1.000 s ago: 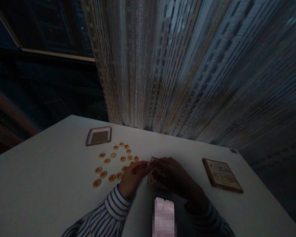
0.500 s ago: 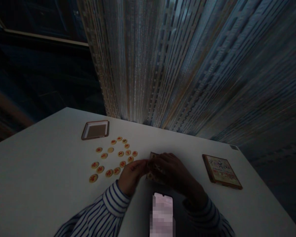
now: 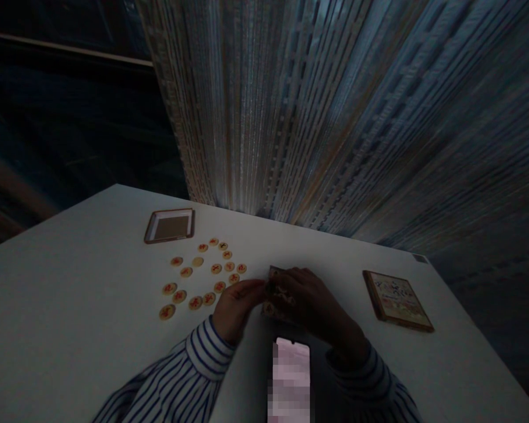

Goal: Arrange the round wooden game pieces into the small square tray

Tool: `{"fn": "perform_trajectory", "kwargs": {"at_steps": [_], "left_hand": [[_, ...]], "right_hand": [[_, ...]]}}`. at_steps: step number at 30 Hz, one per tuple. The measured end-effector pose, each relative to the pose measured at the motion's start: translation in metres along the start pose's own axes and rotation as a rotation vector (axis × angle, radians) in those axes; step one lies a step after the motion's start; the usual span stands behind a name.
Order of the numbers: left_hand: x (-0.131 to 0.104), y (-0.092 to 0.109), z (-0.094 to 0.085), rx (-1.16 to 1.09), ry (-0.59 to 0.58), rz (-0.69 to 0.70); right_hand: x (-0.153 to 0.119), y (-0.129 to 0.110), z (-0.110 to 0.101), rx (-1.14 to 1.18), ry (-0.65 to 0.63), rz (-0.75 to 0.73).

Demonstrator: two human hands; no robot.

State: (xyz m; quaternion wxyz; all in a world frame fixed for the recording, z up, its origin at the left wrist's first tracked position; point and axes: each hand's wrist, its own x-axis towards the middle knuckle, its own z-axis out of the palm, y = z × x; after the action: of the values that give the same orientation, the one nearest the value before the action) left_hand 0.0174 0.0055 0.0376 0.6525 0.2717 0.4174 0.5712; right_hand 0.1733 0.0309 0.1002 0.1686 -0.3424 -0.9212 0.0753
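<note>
The small box (image 3: 270,315) was covered mostly by the right hand (image 3: 311,298); the left hand (image 3: 234,306) was held at its left edge. Neither grip could be told.

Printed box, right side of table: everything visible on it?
The printed box is flat and four-sided, brown along its left and near edges. Its pale top carries dark markings, too dim to read. It lies printed face up, askew on the white table, right of the right hand and apart from it. Nothing else touches it. Material and contents can't be told.
</note>
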Motion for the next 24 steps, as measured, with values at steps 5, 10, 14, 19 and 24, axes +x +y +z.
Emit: {"fn": "perform_trajectory", "kwargs": {"at_steps": [5,10,14,19,24], "left_hand": [[-0.001,0.005,0.004,0.048,0.058,-0.003],[0.0,0.006,0.003,0.144,0.103,0.023],[0.001,0.006,0.0,0.24,0.128,0.069],[0.002,0.003,-0.003,0.451,0.175,0.192],[0.003,-0.004,-0.006,0.624,0.179,0.304]], "right_hand": [[-0.001,0.001,0.002,-0.017,0.008,-0.006],[-0.001,0.002,0.0,-0.019,0.012,0.018],[-0.002,0.003,-0.004,-0.038,0.001,0.043],[-0.005,0.01,-0.007,-0.084,-0.026,0.113],[-0.01,0.021,-0.009,-0.099,-0.058,0.151]]}}
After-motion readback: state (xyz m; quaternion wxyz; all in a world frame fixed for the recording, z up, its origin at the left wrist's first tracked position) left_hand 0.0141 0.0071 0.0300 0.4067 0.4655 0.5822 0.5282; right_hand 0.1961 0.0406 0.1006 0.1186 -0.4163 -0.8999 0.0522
